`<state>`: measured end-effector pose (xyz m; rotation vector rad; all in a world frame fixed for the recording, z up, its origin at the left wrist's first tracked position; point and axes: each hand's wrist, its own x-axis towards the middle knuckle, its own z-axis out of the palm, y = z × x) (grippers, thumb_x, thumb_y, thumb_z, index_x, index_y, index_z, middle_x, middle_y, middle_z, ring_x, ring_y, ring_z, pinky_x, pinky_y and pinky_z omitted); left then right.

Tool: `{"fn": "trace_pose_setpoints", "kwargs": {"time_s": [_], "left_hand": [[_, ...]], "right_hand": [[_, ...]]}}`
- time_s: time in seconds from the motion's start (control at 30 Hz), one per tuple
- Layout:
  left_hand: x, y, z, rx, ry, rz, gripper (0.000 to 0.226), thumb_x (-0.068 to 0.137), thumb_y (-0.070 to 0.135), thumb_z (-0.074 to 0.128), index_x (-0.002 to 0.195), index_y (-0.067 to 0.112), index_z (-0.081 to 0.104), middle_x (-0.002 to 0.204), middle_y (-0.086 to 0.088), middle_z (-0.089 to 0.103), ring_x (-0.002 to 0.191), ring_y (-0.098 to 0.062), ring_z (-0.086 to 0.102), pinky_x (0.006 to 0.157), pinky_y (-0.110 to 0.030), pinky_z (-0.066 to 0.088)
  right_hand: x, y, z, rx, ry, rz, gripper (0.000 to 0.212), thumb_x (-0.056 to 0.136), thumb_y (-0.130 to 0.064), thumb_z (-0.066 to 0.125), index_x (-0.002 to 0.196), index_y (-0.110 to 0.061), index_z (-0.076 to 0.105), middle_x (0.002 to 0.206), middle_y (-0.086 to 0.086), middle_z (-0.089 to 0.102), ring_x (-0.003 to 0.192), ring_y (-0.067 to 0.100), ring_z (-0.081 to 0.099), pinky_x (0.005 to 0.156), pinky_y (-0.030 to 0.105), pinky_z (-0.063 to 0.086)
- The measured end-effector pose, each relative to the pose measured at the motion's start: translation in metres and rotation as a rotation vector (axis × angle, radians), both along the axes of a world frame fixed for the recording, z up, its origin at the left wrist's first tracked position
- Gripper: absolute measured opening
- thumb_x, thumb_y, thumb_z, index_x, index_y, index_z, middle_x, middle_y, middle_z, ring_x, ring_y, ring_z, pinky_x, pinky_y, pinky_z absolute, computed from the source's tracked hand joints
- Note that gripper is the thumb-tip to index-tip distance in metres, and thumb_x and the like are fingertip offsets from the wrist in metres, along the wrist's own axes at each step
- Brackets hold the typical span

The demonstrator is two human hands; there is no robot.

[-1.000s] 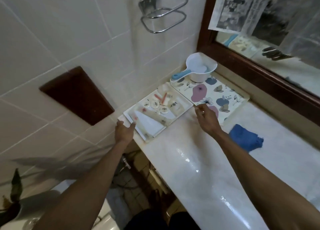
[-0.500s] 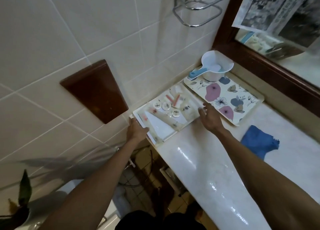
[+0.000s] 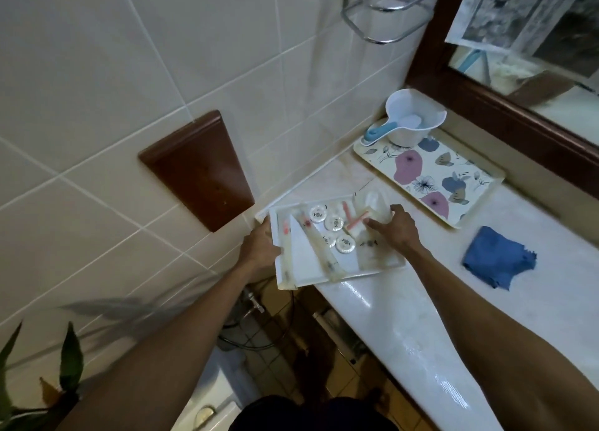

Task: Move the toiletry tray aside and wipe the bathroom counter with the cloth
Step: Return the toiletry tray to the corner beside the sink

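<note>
A white toiletry tray (image 3: 301, 276) with small round lids, tubes and sachets sits at the left end of the marble counter (image 3: 421, 317), turned and partly overhanging the front edge. My left hand (image 3: 259, 247) grips its left rim. My right hand (image 3: 397, 228) holds its right side, fingers lying over the sachets. A crumpled blue cloth (image 3: 496, 257) lies on the counter to the right, apart from both hands.
A floral tray (image 3: 431, 177) carrying a white scoop with a blue handle (image 3: 411, 119) stands by the back wall under the wood-framed mirror (image 3: 505, 106). A brown wooden wall piece (image 3: 197, 168) is on the left. Below lie tiled floor, pipes and a plant (image 3: 39, 365).
Both hands closed on the toiletry tray, then pulled it away from the floral tray and the wall toward me, turning it. The cloth has not moved.
</note>
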<state>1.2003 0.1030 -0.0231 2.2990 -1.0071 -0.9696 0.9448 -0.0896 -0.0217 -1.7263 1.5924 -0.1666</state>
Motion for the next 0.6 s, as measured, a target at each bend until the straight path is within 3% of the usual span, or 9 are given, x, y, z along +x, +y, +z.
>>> {"fn": "trace_pose_setpoints", "kwargs": {"time_s": [0.1, 0.17, 0.23, 0.33, 0.47, 0.6], "left_hand": [[-0.015, -0.002, 0.002, 0.003, 0.086, -0.001, 0.086, 0.089, 0.017, 0.073, 0.157, 0.035, 0.025, 0.121, -0.002, 0.066, 0.106, -0.020, 0.063, 0.084, -0.031, 0.054], [-0.030, -0.010, 0.011, -0.010, 0.128, -0.022, 0.080, 0.087, 0.015, 0.072, 0.155, 0.033, 0.033, 0.097, 0.010, 0.067, 0.087, -0.011, 0.063, 0.069, -0.025, 0.053], [-0.048, -0.023, 0.023, -0.003, 0.151, -0.055, 0.072, 0.084, 0.013, 0.072, 0.148, 0.031, 0.045, 0.085, 0.011, 0.065, 0.085, -0.017, 0.066, 0.073, -0.035, 0.060], [-0.083, -0.042, 0.042, -0.008, 0.184, -0.094, 0.059, 0.076, 0.015, 0.072, 0.132, 0.031, 0.059, 0.095, -0.005, 0.068, 0.098, -0.032, 0.068, 0.087, -0.049, 0.059], [-0.148, -0.059, 0.055, -0.113, 0.243, -0.174, 0.075, 0.074, 0.013, 0.071, 0.145, 0.031, 0.051, 0.093, -0.002, 0.069, 0.091, -0.023, 0.069, 0.083, -0.043, 0.061], [-0.226, -0.060, 0.062, -0.187, 0.276, -0.260, 0.083, 0.073, 0.010, 0.073, 0.149, 0.030, 0.046, 0.082, -0.003, 0.065, 0.081, -0.023, 0.068, 0.080, -0.044, 0.061]], "right_hand": [[-0.029, 0.012, 0.003, -0.019, -0.061, -0.071, 0.085, 0.074, -0.047, 0.082, 0.139, -0.008, 0.043, 0.132, 0.017, 0.058, 0.118, 0.034, 0.058, 0.086, 0.035, 0.044], [-0.055, 0.020, 0.009, -0.040, -0.106, -0.126, 0.085, 0.073, -0.045, 0.083, 0.139, -0.009, 0.042, 0.132, 0.016, 0.059, 0.118, 0.034, 0.058, 0.087, 0.035, 0.045], [-0.086, 0.026, 0.017, -0.061, -0.158, -0.186, 0.085, 0.073, -0.042, 0.084, 0.140, -0.013, 0.041, 0.133, 0.014, 0.059, 0.120, 0.034, 0.057, 0.094, 0.040, 0.046], [-0.137, 0.037, 0.031, -0.119, -0.211, -0.251, 0.081, 0.075, -0.039, 0.084, 0.140, -0.015, 0.041, 0.131, 0.012, 0.060, 0.119, 0.034, 0.056, 0.096, 0.042, 0.047], [-0.217, 0.062, 0.050, -0.231, -0.230, -0.364, 0.070, 0.075, -0.044, 0.081, 0.134, -0.023, 0.048, 0.124, 0.008, 0.063, 0.112, 0.032, 0.060, 0.091, 0.041, 0.049], [-0.305, 0.104, 0.064, -0.320, -0.248, -0.502, 0.082, 0.073, -0.046, 0.082, 0.141, -0.025, 0.042, 0.135, 0.011, 0.055, 0.121, 0.030, 0.056, 0.099, 0.043, 0.047]]}}
